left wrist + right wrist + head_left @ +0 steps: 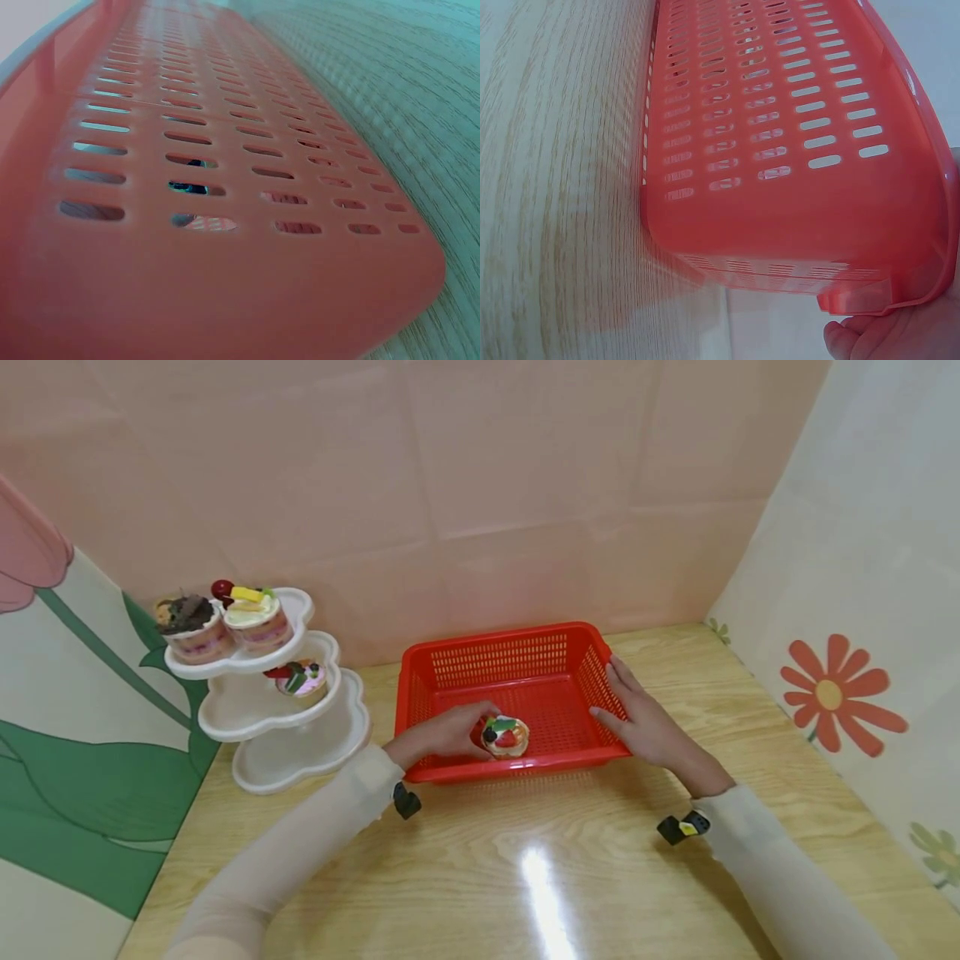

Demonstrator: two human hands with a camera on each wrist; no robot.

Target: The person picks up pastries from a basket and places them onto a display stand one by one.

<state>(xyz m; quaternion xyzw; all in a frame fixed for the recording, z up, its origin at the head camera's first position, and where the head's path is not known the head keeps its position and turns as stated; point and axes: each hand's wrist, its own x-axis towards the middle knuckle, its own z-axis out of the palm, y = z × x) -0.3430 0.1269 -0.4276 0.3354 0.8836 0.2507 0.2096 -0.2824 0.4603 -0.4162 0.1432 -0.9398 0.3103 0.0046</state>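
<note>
Inside the red plastic basket (495,637), my left hand (450,731) holds a small fruit tart (506,737) between thumb and fingers, near the front wall. The tart carries white cream, a strawberry, a dark berry and a green leaf. My right hand (648,722) grips the basket's right rim, thumb on the inner side and fingers over the outside. In the right wrist view, part of that hand (900,334) shows at the rim's corner. The left wrist view is filled by the slotted basket wall (225,285), which hides most of the left hand.
A white three-tier stand (255,768) with cloud-shaped trays is at the left. Its top tier bears a chocolate-topped dessert cup (197,639) and a cherry-topped cup (258,622); another tart (302,681) sits on the middle tier. Pink sheeting (525,460) backs the wooden table (450,868).
</note>
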